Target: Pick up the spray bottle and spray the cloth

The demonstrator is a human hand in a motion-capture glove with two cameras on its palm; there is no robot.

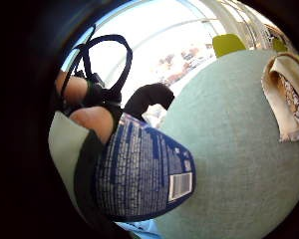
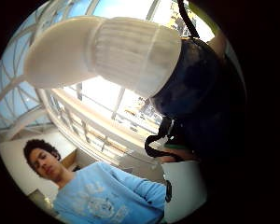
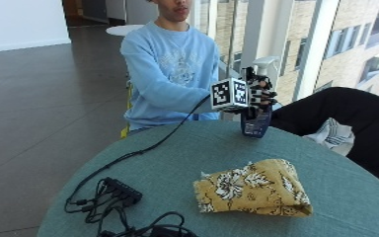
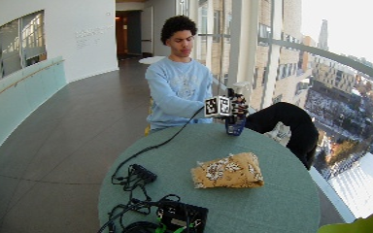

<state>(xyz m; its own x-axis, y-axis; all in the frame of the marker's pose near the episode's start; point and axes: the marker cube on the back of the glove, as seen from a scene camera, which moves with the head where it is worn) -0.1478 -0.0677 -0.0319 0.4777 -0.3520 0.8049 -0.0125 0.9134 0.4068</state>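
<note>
My black-gloved right hand (image 3: 258,94) is wrapped around the dark blue plastic spray bottle with the white trigger head (image 3: 256,121), fingers curled about its upper body just below the head. The bottle stands upright, its long axis vertical, and its base looks to be just above or barely touching the round teal cloth-covered table (image 3: 176,163) at the far edge; I can't tell which. From the little-finger palm view the printed label and barcode (image 1: 154,174) sit right against the palm, and the thumb-side view shows the white head (image 2: 107,51) close overhead. The target, 1 folded mustard-yellow floral cloth (image 3: 255,190), lies flat on the table well apart from the bottle, on the near side, away from the person. I judge the next move depends on carrying the bottle toward it and turning the nozzle down at the fabric.
</note>
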